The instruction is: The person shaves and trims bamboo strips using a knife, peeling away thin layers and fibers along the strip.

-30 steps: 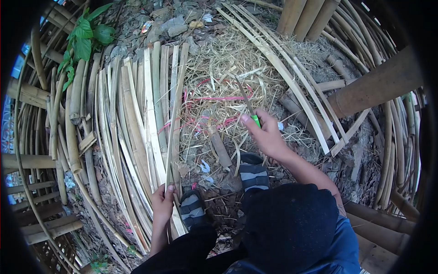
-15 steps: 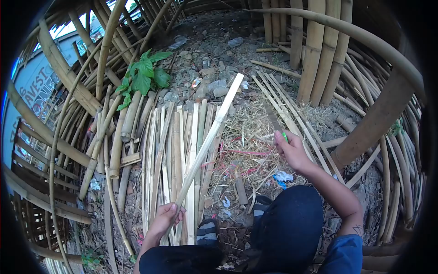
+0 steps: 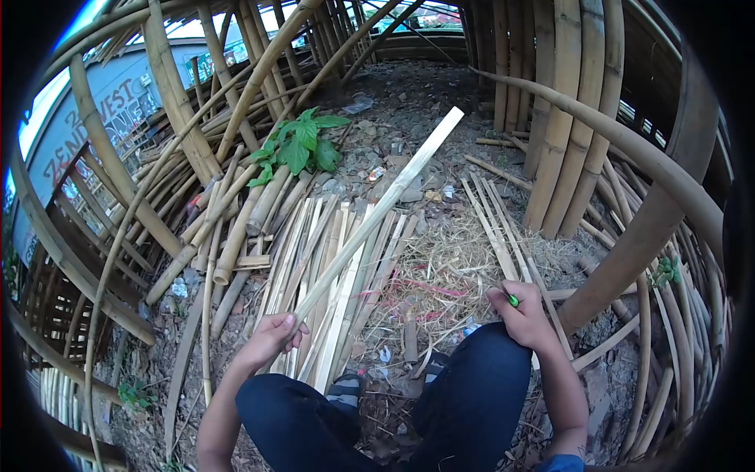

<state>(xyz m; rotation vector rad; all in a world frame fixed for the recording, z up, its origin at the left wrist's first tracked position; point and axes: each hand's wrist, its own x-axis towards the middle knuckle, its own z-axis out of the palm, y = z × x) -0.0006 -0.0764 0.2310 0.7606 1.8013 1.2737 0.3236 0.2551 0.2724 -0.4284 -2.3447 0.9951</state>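
Observation:
My left hand (image 3: pixel 275 337) is closed around the lower end of a long pale bamboo strip (image 3: pixel 381 206), which slants up and to the right above the other strips. A row of split bamboo strips (image 3: pixel 334 303) lies on the ground in front of my left knee. Over my right knee, my right hand (image 3: pixel 519 311) is closed on a knife, whose green handle (image 3: pixel 513 300) shows between the fingers; its blade is hard to make out. Dry shavings (image 3: pixel 436 271) with pink string lie between the strip row and a few thin strips (image 3: pixel 491 224) on the right.
Upright bamboo poles (image 3: pixel 570 118) stand at the back right, and a thick slanted pole (image 3: pixel 629 244) is nearer on the right. A curved pole (image 3: pixel 645 149) crosses the upper right. Bamboo poles (image 3: pixel 177 118) and a green plant (image 3: pixel 297 149) are on the left.
The view has tilted up. My left hand has raised the strip off the row, so it now slants to the right. My right hand has come down over my right knee with the knife.

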